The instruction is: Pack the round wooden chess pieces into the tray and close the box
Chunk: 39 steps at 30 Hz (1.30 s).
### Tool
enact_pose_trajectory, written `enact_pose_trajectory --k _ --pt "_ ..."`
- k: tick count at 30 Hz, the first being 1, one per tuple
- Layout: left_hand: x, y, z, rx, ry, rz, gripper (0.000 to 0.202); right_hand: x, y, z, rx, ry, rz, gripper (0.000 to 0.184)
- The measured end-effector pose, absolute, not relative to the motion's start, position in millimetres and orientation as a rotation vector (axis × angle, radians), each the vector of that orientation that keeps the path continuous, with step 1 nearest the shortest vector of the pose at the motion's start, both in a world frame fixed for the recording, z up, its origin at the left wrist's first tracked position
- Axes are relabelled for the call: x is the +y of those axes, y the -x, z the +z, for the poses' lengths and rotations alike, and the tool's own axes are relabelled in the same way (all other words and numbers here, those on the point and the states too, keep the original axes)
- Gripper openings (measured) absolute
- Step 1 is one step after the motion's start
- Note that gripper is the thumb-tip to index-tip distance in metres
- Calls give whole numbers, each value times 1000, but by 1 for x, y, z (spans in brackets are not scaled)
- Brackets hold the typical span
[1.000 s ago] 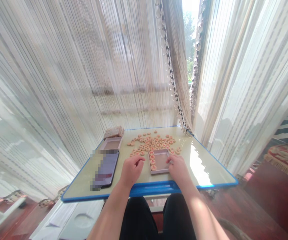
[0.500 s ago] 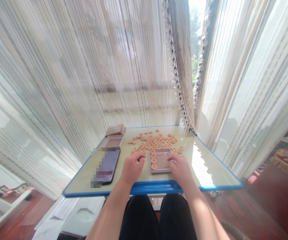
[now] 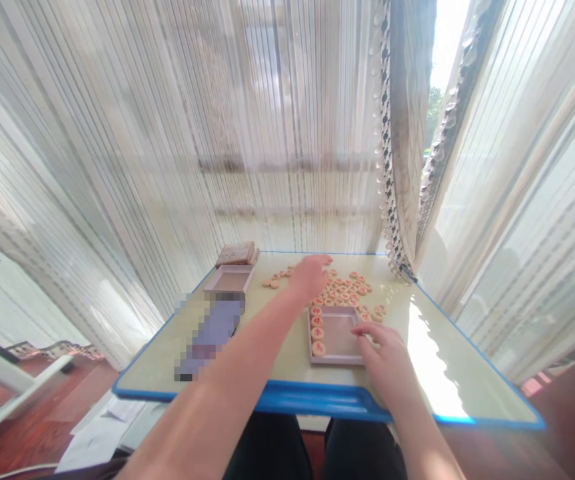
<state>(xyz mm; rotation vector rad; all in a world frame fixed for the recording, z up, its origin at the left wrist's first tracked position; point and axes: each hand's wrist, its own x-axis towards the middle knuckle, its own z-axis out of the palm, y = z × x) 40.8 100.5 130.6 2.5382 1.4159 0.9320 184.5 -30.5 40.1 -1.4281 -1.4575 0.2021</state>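
Note:
My left hand [image 3: 311, 277] reaches over a spread of round wooden Chinese chess pieces [image 3: 344, 292], its fingers stretched out toward the far right. Part of the pile is hidden beneath that hand and forearm. A shallow open box [image 3: 338, 337] lies near the front edge of the table. Down its left side runs a column of several pieces [image 3: 318, 333] with red characters facing up. At the box's right wall is my right hand [image 3: 383, 343], thumb and fingers closed on the rim.
An empty-looking shallow tray [image 3: 230, 280] and a patterned box [image 3: 238, 254] stand at the back left. In front of them lies a phone [image 3: 214, 327], partly blurred out. A blue rim [image 3: 317, 398] edges the table, and string curtains [image 3: 287, 133] hang behind it.
My left hand has moved from beside the box forward and right, over the pile. My right hand stays at the box's right wall. The whole view has shifted slightly.

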Motion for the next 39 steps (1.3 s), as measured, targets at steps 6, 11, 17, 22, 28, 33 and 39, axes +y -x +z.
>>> enact_pose_trajectory --k 6,11,17,22,28,33,39 --pt "150 -38 94 1622 -2586 515 37 -35 -184 44 -1479 1548 283 25" --pt "161 -32 77 1543 -2790 515 35 -35 -185 38 -1538 1553 256 28" --pt "164 -29 71 1612 -2650 638 34 -23 -187 58 -1767 1480 288 31" --pt "167 -28 69 1651 -2584 682 31 31 -190 96 -2041 1460 589 40" --pt "170 -27 72 1619 -2556 731 21 114 -189 95 -1914 1490 403 29" --pt "169 -28 75 1589 -2561 719 25 130 -202 72 -1682 1471 265 30" --pt "174 -28 75 1515 -2539 782 25 133 -207 67 -1671 1517 396 29"
